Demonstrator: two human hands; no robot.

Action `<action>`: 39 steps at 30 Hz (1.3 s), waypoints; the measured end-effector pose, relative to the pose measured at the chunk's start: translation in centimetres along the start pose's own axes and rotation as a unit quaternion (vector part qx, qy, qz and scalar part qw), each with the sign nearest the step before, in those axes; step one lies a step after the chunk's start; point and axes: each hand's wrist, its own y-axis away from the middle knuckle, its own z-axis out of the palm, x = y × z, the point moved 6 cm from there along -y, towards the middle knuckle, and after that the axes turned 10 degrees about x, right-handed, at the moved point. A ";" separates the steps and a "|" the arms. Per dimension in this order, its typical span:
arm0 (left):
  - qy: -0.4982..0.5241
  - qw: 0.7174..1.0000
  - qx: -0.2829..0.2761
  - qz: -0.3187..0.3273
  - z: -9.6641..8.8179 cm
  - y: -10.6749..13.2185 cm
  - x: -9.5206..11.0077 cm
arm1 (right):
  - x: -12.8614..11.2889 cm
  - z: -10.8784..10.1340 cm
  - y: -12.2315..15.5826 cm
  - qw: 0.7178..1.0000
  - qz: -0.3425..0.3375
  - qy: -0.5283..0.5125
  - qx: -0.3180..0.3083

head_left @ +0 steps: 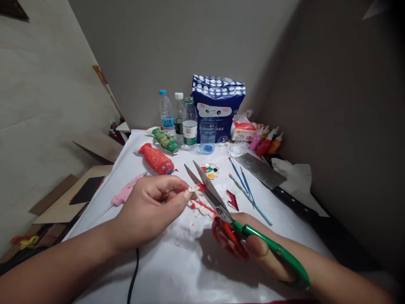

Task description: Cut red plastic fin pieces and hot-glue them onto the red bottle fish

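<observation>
Table (171,274), white-covered, before you. Bag (218,107), blue, upright at the back. Cleaver (261,170), black-handled, lying at the right. Scissors (223,212), green and red handles, blades slightly parted, your right hand (257,247) closed on the loops, thumb through the green one. Fish figure (155,159), red, lying beyond your left hand (155,207). Scrap (196,188), red and white, pinched between your left thumb and fingers at the blades; contact cannot be told.

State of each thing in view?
Scissors: blades open
Right hand: gripping scissors
Left hand: pinching red-and-white scrap
Blue-capped bottle: upright, capped
White-capped bottle: upright, capped
Palette: holding paint
Cleaver: lying flat
Glue gun: lying
Red fish: lying
Green fish: lying
Paintbrushes: lying
Blue bag: upright
</observation>
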 end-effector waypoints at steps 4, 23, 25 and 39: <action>-0.002 1.000 -0.021 0.000 -0.3 -0.1 -0.6 | -0.5 -0.4 -0.1 0.999 0.036 -0.008 -0.012; 0.093 0.993 -0.032 -0.068 -0.1 -0.2 -2.0 | 0.8 1.2 0.2 1.000 0.021 -0.011 0.001; 0.067 0.996 -0.020 -0.055 -0.3 -0.2 -1.7 | 0.7 1.2 0.4 1.000 0.014 -0.007 -0.001; 0.048 0.999 -0.008 -0.010 -0.9 -0.2 -0.4 | 1.1 1.3 0.5 1.000 0.001 -0.012 0.009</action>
